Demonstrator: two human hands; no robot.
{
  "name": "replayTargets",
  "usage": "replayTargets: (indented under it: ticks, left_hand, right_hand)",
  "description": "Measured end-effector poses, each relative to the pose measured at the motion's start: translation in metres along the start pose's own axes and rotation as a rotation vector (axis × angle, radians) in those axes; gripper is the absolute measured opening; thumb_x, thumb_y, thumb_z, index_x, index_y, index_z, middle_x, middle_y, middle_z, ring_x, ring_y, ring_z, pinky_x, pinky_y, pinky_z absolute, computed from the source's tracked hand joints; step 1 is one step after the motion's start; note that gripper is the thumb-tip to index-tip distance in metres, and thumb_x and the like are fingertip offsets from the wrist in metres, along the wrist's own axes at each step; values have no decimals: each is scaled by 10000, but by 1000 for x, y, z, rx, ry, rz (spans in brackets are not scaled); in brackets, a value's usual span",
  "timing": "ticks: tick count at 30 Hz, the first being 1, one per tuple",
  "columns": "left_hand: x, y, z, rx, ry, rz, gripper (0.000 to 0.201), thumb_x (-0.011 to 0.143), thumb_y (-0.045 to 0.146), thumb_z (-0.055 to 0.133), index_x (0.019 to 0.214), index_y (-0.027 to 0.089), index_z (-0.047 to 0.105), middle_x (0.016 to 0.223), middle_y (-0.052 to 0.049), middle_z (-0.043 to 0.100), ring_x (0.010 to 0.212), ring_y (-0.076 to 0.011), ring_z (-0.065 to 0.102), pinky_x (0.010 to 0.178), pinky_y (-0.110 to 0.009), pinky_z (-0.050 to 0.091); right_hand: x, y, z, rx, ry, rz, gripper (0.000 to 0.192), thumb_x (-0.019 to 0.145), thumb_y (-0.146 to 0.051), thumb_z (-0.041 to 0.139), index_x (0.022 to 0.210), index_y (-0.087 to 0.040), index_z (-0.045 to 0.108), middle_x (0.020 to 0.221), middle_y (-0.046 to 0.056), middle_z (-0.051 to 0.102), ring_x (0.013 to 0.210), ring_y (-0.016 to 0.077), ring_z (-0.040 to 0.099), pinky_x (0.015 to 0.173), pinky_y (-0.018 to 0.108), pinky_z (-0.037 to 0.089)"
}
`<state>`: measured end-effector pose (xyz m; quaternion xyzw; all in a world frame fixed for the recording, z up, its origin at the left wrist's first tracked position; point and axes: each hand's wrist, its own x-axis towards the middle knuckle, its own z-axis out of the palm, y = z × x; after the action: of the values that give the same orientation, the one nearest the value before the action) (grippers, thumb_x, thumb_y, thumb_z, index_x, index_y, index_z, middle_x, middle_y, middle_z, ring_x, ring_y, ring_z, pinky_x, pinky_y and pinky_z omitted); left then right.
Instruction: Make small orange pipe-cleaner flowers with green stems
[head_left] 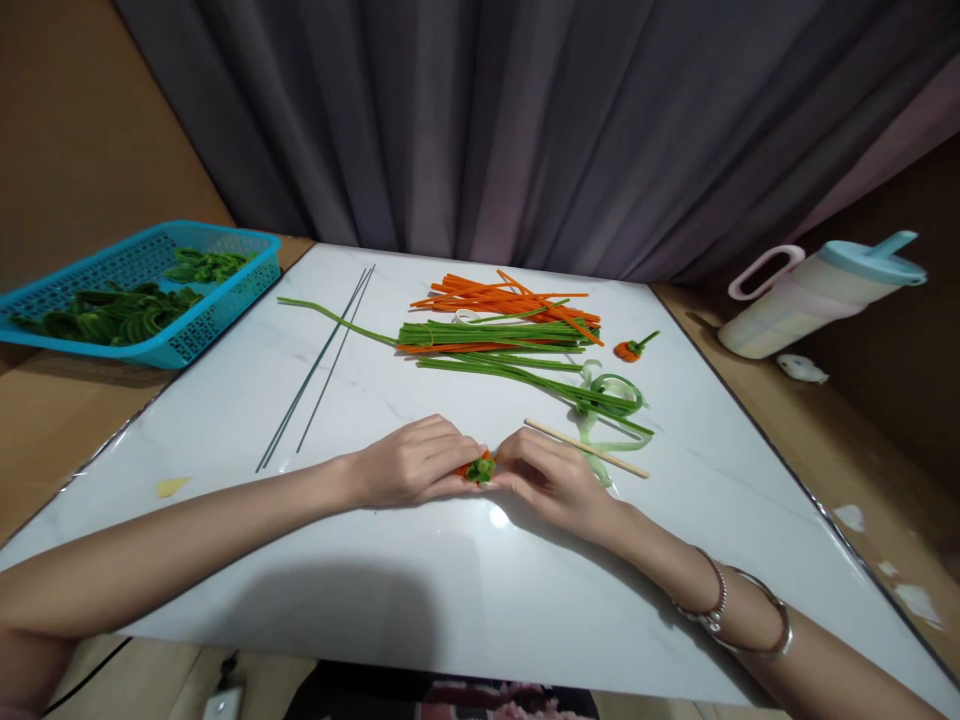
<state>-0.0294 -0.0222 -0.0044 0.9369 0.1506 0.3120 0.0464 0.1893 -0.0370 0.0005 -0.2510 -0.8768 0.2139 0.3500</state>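
Hands (416, 462) (551, 475), two, one bud (478, 468), three wires (319, 365)

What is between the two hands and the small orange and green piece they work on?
Nothing visible. The left hand and the right hand both pinch the orange and green piece directly. The wooden stick lies just beyond the right hand, apart from the piece.
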Motion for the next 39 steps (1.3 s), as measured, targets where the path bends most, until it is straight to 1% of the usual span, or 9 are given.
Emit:
replayTargets:
  ticks: [3,6,8,13,18,22,24,29,39]
  left_hand:
    - [-2,-3,1,-25,9,-43,270,878,306,561,1075,126,525,885,-87,691,779,-177,616,707,-316,484]
    - [-3,-4,3,-42,46,-81,289,852,293,601,1074,120,535,903,-88,694,796,-183,619,734,-323,488]
    - [-2,-4,3,-42,56,-93,277,848,282,606,1060,115,544,909,-92,694,802,-188,620,739,-327,488]
    - [-1,-3,2,-45,21,-140,255,853,288,597,1040,120,552,905,-83,693,797,-185,617,750,-329,474]
    - [-1,-4,2,-39,10,-151,254,867,288,575,1065,133,542,927,-79,687,814,-179,609,764,-325,465]
    - [-1,-4,2,-38,21,-174,274,856,286,588,1072,126,534,884,-82,673,799,-177,602,758,-321,467]
    - [-2,-4,2,-26,53,-179,293,848,294,597,1076,126,524,860,-83,667,782,-177,600,747,-318,472]
    - [-1,0,0,16,86,-97,354,840,324,611,1104,123,488,876,-93,676,795,-184,614,745,-317,472]
    - [-1,-1,2,35,69,-27,348,859,349,582,1100,118,482,852,-85,688,786,-179,629,714,-307,460]
  right_hand:
    - [6,11,-33,-136,66,25,191,859,-349,588,836,-160,587,760,62,638,662,142,576,552,255,464]
    - [5,47,-88,-512,513,399,324,836,-469,566,712,-171,593,663,48,626,561,149,571,544,291,464]
    - [-1,80,-125,-619,639,500,345,822,-503,564,716,-175,568,640,64,608,576,211,579,551,364,454]
    - [-11,143,-174,-565,149,791,326,847,-504,500,842,-181,541,584,54,626,425,175,532,406,296,407]
    - [14,126,-166,-607,4,619,190,831,-301,530,683,-182,535,572,49,620,491,132,533,488,248,383]
    - [30,58,-133,-622,-6,441,91,820,-239,557,873,-188,505,726,34,655,541,133,548,530,249,399]
    - [28,17,-112,-562,-90,165,24,875,-189,469,898,-193,474,766,34,643,565,124,551,535,237,410]
    - [12,-44,-75,-445,-269,-166,219,854,-33,376,1016,-173,420,719,43,589,595,149,519,540,260,422]
    - [15,-35,-71,-194,-267,1,185,853,-82,388,996,-200,396,815,36,623,599,110,558,565,228,454]
